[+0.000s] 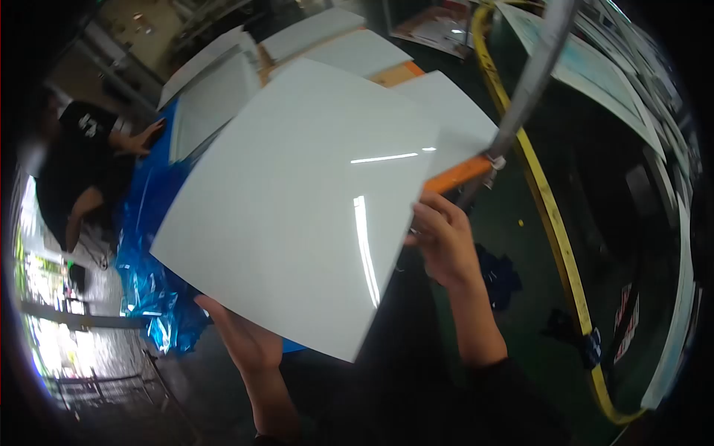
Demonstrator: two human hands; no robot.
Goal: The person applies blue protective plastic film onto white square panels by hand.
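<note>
A large glossy white panel [290, 171] fills the middle of the view, tilted, with bright light streaks reflected on its right half. My left hand [245, 334] supports its lower left edge from beneath; most of the fingers are hidden under the sheet. At the right edge, my right hand [450, 241] has its fingers curled against the panel's rim. Just beyond that hand, an orange bar [459, 175] meets a grey metal post [535, 74]. Another white panel [454, 104] lies partly behind the held one.
More white panels [346, 56] lie at the back. Blue plastic film [152, 260] hangs at the left. A person in a dark shirt [89, 156] stands there, one hand near a panel's edge. A yellow rail [547, 193] curves along the right, with sheets [595, 74] leaning beyond it.
</note>
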